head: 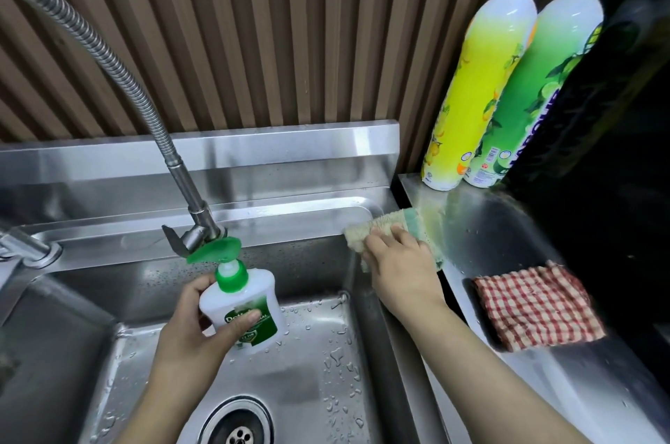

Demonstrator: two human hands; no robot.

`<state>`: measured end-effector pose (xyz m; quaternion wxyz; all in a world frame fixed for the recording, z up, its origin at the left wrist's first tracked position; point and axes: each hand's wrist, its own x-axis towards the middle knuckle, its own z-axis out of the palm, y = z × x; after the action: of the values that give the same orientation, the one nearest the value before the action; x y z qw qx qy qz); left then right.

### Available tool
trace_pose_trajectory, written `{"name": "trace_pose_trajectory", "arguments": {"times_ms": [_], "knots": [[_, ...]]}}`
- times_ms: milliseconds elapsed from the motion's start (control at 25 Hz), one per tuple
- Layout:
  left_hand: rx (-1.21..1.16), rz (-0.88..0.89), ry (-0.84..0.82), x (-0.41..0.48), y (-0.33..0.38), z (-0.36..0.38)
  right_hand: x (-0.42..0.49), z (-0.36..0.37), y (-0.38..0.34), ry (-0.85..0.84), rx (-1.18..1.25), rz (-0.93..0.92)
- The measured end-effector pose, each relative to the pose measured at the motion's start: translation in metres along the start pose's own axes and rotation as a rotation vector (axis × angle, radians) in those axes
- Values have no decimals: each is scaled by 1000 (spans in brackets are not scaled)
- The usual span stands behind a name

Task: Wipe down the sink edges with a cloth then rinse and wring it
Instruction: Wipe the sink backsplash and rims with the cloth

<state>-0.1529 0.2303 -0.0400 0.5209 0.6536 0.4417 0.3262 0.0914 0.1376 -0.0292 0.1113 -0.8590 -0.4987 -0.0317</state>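
Observation:
A pale yellow-green cloth (pixel 389 222) lies on the back right corner of the steel sink's rim (pixel 290 222). My right hand (pixel 397 258) presses flat on the cloth, fingers spread over it. My left hand (pixel 195 327) holds a white soap pump bottle (pixel 243 306) with a green cap, lifted above the basin. The bottle's pump head sits just under the end of the faucet. Water drops dot the basin floor around the drain (pixel 237 425).
A flexible steel faucet (pixel 108 59) arcs from the upper left over the basin. Yellow (pixel 478 81) and green (pixel 536 88) detergent bottles stand on the right counter by the wall. A red checked cloth (pixel 536 306) lies on the counter. A dark panel borders the right side.

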Motion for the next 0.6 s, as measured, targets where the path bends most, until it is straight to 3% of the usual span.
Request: {"name": "trace_pose_trajectory", "arguments": {"times_ms": [40, 120, 240, 320, 400, 480, 520, 600], "knots": [[4, 0, -1, 1, -1, -2, 4, -8, 3, 23, 83, 21], [-9, -2, 17, 3, -4, -7, 23, -30, 11, -1, 482, 190], [-27, 9, 50, 5, -6, -15, 59, -57, 9, 392, 1133, 465], [-13, 29, 77, 5, -9, -21, 78, -52, -7, 554, 1208, 358], [-9, 44, 94, 6, -7, -25, 93, -27, -15, 383, 979, 121], [-14, 50, 106, 8, -8, -26, 108, 2, -3, 181, 330, -73], [-13, 49, 115, 8, -10, -27, 114, 14, 2, 213, 98, -137], [-8, 42, 134, 7, -15, -28, 120, 23, -6, 368, -93, -240]]}}
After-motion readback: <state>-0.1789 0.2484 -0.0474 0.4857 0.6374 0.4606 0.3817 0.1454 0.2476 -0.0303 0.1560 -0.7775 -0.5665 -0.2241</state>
